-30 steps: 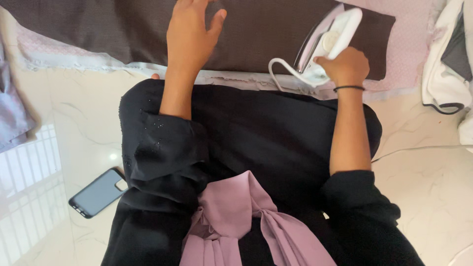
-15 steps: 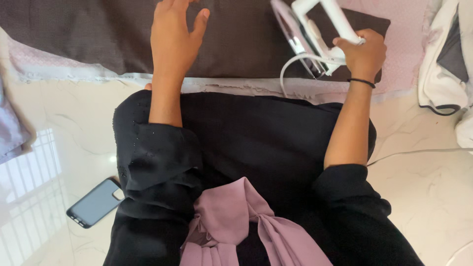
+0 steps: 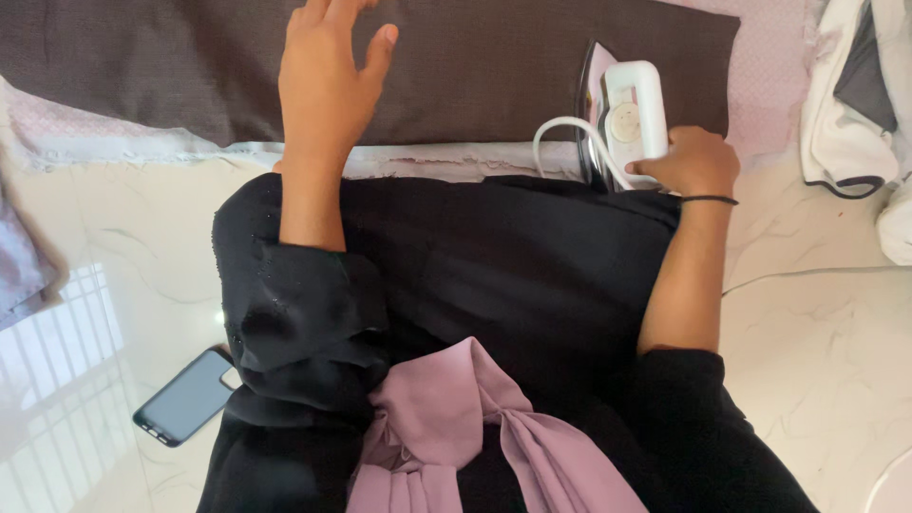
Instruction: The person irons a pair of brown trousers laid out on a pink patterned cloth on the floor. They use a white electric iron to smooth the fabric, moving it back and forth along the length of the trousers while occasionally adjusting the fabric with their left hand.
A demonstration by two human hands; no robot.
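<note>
**Two hands at a dark cloth, one on a white iron**

Two sleeves of black fabric fill the near part of the view, with a mauve scarf (image 3: 446,418) knotted and hanging between them. Just left of the left sleeve a dark phone (image 3: 187,396) lies face up on the pale marble floor (image 3: 817,361).

Farther out, the right hand (image 3: 696,163), with a thin black band at its wrist, is wrapped around the rear of a white iron (image 3: 622,123); the fingers are curled tight on the handle. The iron stands tipped up on its heel at the near edge of the dark brown cloth (image 3: 494,66), its soleplate turned to the left, and its white cord (image 3: 560,142) loops out beside it.

The left hand (image 3: 328,81) lies flat on the same cloth, well apart from the iron, fingers spread and holding nothing; the fingertips run out of view at the top.

Beneath the brown cloth lies a pink patterned sheet (image 3: 774,76), which shows past its right end and along its frayed near edge. White and grey garments (image 3: 850,95) are heaped at the far right.
</note>
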